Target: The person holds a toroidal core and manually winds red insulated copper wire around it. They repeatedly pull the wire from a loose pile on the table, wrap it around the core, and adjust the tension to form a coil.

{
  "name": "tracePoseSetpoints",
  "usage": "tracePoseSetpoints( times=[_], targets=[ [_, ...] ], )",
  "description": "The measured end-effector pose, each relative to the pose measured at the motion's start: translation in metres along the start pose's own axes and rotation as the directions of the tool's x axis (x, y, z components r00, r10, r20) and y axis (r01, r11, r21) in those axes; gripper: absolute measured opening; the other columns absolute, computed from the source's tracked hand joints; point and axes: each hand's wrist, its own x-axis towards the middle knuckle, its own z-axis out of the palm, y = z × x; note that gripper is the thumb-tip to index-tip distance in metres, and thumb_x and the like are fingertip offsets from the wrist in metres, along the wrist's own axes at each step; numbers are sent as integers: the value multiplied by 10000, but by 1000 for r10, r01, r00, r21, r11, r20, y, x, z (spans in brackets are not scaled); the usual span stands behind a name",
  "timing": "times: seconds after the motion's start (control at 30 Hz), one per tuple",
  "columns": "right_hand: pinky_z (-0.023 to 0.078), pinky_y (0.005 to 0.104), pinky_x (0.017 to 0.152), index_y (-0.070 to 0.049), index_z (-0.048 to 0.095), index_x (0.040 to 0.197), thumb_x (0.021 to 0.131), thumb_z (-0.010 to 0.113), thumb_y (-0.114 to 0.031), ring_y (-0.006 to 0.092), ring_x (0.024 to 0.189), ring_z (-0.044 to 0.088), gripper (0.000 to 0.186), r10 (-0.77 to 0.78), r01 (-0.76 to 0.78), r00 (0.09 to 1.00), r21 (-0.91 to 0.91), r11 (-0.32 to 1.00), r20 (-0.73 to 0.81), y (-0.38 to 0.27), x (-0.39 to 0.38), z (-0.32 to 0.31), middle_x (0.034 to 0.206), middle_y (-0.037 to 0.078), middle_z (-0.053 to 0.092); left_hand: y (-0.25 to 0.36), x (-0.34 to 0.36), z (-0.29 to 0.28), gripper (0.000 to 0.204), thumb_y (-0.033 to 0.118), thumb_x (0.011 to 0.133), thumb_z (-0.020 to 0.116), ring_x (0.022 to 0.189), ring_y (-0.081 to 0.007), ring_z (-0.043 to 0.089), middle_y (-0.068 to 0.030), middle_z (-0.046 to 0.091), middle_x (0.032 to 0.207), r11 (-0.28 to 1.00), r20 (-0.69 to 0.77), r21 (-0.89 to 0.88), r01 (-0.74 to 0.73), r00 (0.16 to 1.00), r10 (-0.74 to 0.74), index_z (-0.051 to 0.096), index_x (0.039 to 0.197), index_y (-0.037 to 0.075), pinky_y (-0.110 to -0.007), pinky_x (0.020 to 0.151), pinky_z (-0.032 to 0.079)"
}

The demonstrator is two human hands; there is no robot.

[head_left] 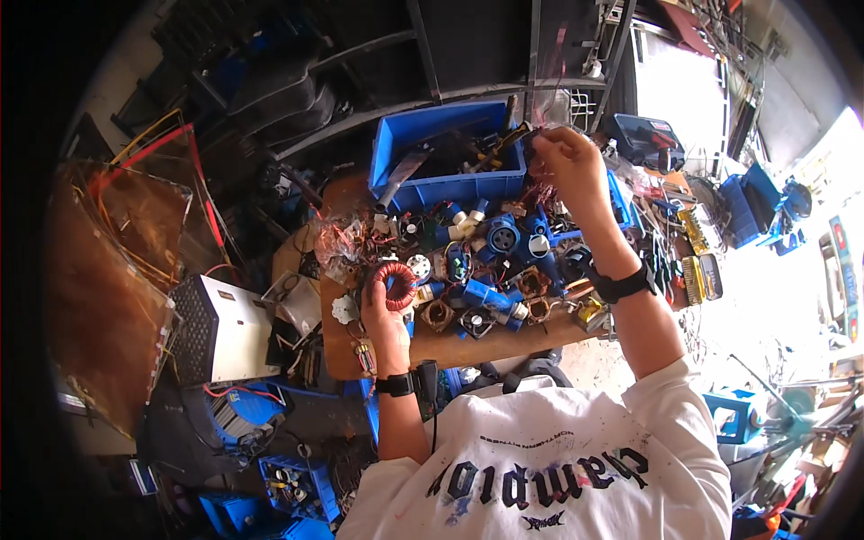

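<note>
My left hand (389, 335) is closed around the lower left side of a ring-shaped coil wound with reddish copper wire (409, 288), held over the front left of the wooden table (432, 355). My right hand (580, 173) is raised beside the right end of a blue plastic bin (450, 194). Its fingers are pinched together, and what lies between them is too small to tell. Yellow-and-black handled tools (490, 155) stick up inside the bin close to those fingertips. Below the right forearm sits a round blue socket (503, 236).
Blue connectors (490, 297), small motors (437, 315) and tangled wires crowd the table. A perforated metal box (236, 331) stands to its left. Yellow bit sets (700, 277) and a dark case (646, 139) lie at the right. Blue crates (297, 486) stand on the floor, lower left.
</note>
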Motion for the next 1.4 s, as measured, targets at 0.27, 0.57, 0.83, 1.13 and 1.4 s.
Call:
tracePoseSetpoints(
  times=[0.27,0.57,0.83,1.13,1.4],
  targets=[
    [434,257,513,-49,585,984,996,538,-271,107,597,498,227,279,-27,922,677,736,-266,43,12,-3,643,-10,427,5,-11,-9,433,370,955,579,1034,-235,616,-96,600,1175,967,12,-253,17,1000,-15,521,1249,56,-541,959,515],
    [286,255,412,-132,448,795,1017,462,-402,88,453,265,350,304,77,888,764,640,-344,44,26,-6,591,-38,308,-6,-15,-27,577,506,882,625,1090,-247,596,-68,591,1218,937,19,-346,56,998,-52,510,1288,112,-551,910,538],
    [158,269,395,-132,418,719,1030,365,-443,100,431,167,443,380,-428,848,900,79,370,65,47,-42,539,-49,223,-13,-9,-57,735,538,822,675,1192,-294,549,-90,547,1330,807,203,-572,151,978,-39,439,1384,128,-614,841,545],
    [284,262,475,-108,449,788,1028,427,-369,98,514,278,355,119,-543,839,801,252,531,56,51,-37,611,-39,287,-8,-18,-61,592,489,891,577,1168,-300,556,-102,542,1329,854,171,-516,71,985,21,489,1336,109,-619,852,527],
    [455,306,533,-95,510,887,992,544,-337,140,586,482,266,383,-279,924,713,643,16,34,40,-46,680,3,467,1,-12,-75,570,452,900,613,1211,-306,505,-99,514,1328,925,-56,-378,-24,998,3,467,1345,126,-633,961,458]
  ],
)
